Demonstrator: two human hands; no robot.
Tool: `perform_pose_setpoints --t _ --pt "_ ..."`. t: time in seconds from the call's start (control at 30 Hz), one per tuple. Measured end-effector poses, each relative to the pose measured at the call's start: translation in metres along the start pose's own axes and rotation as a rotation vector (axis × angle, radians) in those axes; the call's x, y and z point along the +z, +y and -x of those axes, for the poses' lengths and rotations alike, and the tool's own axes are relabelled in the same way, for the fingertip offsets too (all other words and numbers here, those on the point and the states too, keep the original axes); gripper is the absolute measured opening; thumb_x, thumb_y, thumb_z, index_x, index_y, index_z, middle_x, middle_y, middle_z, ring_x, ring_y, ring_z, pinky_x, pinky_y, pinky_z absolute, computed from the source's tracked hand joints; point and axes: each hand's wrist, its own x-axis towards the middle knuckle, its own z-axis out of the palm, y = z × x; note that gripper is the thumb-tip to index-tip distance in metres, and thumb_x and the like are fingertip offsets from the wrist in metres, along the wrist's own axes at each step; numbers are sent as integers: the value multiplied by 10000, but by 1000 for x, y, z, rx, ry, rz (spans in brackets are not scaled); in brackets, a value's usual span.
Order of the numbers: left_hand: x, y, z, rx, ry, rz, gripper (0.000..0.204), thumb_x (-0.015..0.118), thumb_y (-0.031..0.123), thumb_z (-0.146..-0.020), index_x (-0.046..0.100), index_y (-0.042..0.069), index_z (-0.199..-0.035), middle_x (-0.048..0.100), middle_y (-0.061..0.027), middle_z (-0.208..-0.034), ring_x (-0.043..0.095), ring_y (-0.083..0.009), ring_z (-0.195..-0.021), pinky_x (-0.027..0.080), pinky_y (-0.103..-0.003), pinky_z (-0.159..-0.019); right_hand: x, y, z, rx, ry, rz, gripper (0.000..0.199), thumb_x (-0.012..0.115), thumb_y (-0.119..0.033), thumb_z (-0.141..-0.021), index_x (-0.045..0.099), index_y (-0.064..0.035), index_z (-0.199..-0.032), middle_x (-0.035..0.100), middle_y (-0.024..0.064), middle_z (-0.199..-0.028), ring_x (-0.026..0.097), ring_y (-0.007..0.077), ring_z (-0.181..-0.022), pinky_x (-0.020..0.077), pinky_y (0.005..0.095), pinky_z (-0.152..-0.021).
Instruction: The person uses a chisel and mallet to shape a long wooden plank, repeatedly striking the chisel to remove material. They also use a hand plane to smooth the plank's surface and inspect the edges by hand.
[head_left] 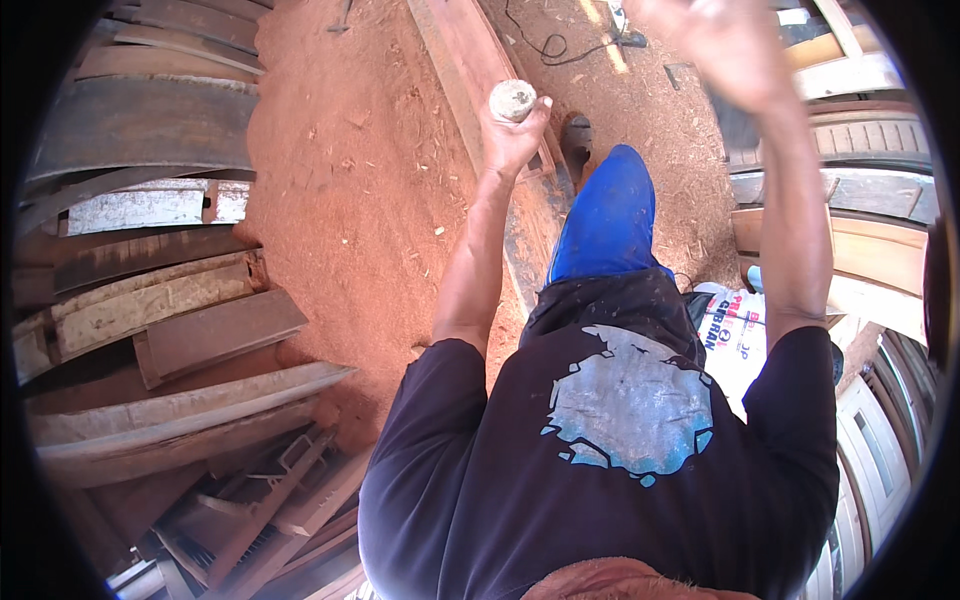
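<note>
My left hand (513, 148) is wrapped round an upright tool handle (512, 100). Only its pale, round, worn end with a dark spot shows. The rest of this tool is hidden under the fist, so its kind is unclear. The hand is above a long reddish wooden beam (462, 45) that runs away from me beside my blue-trousered leg. My right hand (725, 45) is raised at the upper right, smeared by motion and partly cut off by the picture's edge. Whether its fingers hold anything does not show.
Stacked boards (150, 125) line the left side, with more timber (870, 190) along the right. Reddish sawdust (350, 190) covers the floor. A black cable (550, 50) lies beyond the beam. Beside my right hip is a white printed sack (735, 330).
</note>
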Motion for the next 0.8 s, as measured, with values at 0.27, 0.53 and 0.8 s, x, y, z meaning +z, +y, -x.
perform_pose_setpoints --t 0.27,0.53,0.8 --pt "8 10 6 0 43 -17 200 840 121 -874 660 39 -846 627 43 -757 562 -64 -699 495 -264 -647 -52 -36 44 -140 96 -73 402 748 -207 -867 598 -4 -1180 670 222 -991 692 359 -995 545 471 -914" --pt "21 10 5 -29 4 37 193 836 129 -876 669 33 -883 659 27 -794 593 -66 -739 511 -261 -686 32 20 46 -184 -129 297 283 740 -173 -822 622 -4 -1015 647 217 -864 685 392 -926 554 500 -823" --pt "6 8 19 -48 30 11 208 849 146 -876 672 40 -855 659 34 -796 587 -65 -723 500 -260 -658 15 11 23 28 -130 -141 507 755 -352 -906 629 -29 -1275 725 212 -1144 726 324 -1030 584 437 -885"
